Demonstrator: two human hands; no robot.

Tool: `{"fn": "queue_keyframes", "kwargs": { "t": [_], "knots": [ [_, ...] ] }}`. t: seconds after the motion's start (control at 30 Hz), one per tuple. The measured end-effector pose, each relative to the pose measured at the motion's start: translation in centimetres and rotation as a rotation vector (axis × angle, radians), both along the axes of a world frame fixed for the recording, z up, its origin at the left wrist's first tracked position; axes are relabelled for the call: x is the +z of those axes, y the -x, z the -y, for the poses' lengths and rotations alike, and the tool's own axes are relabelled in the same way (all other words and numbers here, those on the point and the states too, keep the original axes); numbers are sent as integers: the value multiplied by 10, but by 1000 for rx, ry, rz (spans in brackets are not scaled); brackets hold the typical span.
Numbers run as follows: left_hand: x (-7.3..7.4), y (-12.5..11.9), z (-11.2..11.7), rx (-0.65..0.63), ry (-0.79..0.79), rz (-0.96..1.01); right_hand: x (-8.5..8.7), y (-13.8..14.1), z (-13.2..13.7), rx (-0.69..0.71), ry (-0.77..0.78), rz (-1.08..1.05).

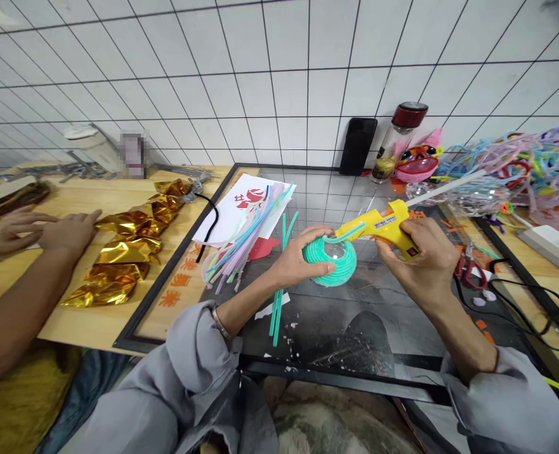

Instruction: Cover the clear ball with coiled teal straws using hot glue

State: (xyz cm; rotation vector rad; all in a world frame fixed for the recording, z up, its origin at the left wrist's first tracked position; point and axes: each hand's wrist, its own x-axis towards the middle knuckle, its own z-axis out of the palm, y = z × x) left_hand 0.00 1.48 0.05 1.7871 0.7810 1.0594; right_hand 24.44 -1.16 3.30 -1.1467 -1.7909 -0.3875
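Note:
My left hand [303, 260] grips a round, hollow ball [339, 272] wrapped in rows of turquoise pipe cleaner, with a round opening on top. The loose end of the pipe cleaner [348, 233] sticks out from the opening's rim. In my right hand [424, 252] is a yellow glue gun [378, 226], its front end pointing left at the rim and the loose strand. A long white glue stick [445, 188] juts from its back. Whether the nozzle touches the ball I cannot tell. More turquoise pipe cleaners [278, 309] lie left of the ball.
A bundle of pastel pipe cleaners [241, 243] lies on white paper [223, 221]. Red-handled scissors [472, 270], a black cord [544, 329] and a power strip [554, 249] are at right. A phone [358, 146] and bottle [395, 148] stand behind. Another person's hands [66, 233] rest near gold foil [128, 252].

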Motion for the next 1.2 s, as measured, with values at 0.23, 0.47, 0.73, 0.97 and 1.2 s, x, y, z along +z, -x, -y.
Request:
{"fn": "queue_keyframes", "kwargs": {
  "t": [0.23, 0.47, 0.73, 0.97, 1.2],
  "knots": [
    [-4, 0, -1, -1, 1, 0, 0, -1, -3, 58, -121, 52],
    [-3, 0, -1, -3, -12, -7, 0, -2, -2, 56, -121, 60],
    [-3, 0, 0, -4, 5, -1, 1, -1, -1, 67, -107, 37],
    [-2, 0, 0, -4, 13, -3, -1, -2, -2, 27, -103, 37],
    [-1, 1, 0, -8, -5, -5, 3, -3, 0, 82, -95, 60]
  ]
}}
